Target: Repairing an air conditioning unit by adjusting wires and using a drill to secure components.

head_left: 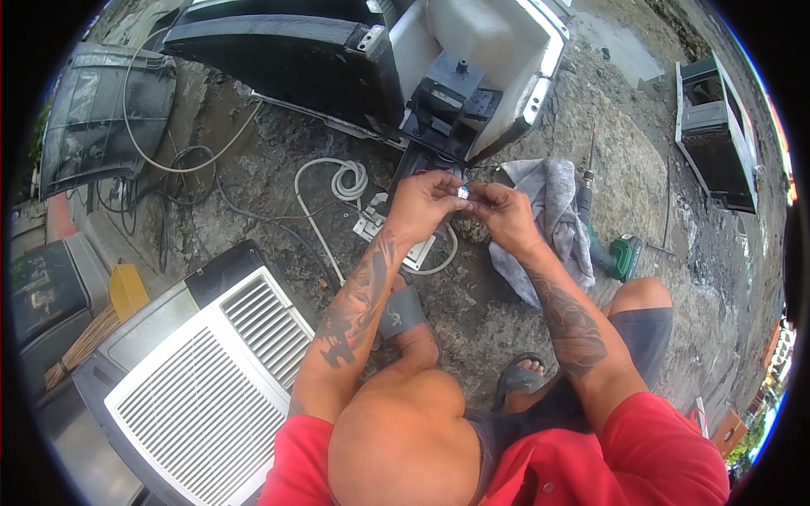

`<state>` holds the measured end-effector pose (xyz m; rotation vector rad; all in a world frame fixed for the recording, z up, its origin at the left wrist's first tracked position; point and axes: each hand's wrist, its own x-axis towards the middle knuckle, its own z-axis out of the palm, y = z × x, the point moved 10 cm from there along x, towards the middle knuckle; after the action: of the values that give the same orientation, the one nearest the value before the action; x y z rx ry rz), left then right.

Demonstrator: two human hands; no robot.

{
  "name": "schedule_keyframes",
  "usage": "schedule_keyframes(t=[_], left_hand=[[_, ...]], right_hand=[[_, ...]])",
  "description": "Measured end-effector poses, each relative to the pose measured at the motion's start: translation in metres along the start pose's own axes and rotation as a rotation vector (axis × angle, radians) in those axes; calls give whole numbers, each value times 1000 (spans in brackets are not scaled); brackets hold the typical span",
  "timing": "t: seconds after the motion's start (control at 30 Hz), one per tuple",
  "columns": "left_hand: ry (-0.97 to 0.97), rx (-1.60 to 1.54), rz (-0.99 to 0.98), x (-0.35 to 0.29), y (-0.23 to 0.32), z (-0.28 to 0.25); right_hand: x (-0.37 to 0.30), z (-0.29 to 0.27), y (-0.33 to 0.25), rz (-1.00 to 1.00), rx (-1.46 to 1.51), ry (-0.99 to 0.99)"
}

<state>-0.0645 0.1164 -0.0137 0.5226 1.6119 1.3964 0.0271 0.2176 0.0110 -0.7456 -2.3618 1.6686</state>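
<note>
Rough grey-brown ground (pixel 637 152), pale smooth patch (pixel 620 51) near top; bright outdoor daylight

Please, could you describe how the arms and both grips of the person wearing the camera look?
Both arms come out of short red sleeves. The left forearm has a large dark tattoo of broken, curving shapes; the right forearm has a dense, dark shaded one. The left grip and right grip are ungloved, and no watch shows.
</note>
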Motion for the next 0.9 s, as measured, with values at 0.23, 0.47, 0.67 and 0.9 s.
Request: schedule_keyframes(t=[0.23, 0.47, 0.67, 0.9], left_hand=[[25, 34, 67, 0, -3, -3], [118, -188, 49, 1, -3, -24], [70, -307, -35, -5, -4, -25], [285, 434, 115, -8, 28, -8]], right_hand=[[0, -2, 4, -12, -36, -1], [40, -48, 50, 139, -426, 176], [38, -29, 80, 387, -124, -59], [-2, 5, 81, 706, 720, -186]])
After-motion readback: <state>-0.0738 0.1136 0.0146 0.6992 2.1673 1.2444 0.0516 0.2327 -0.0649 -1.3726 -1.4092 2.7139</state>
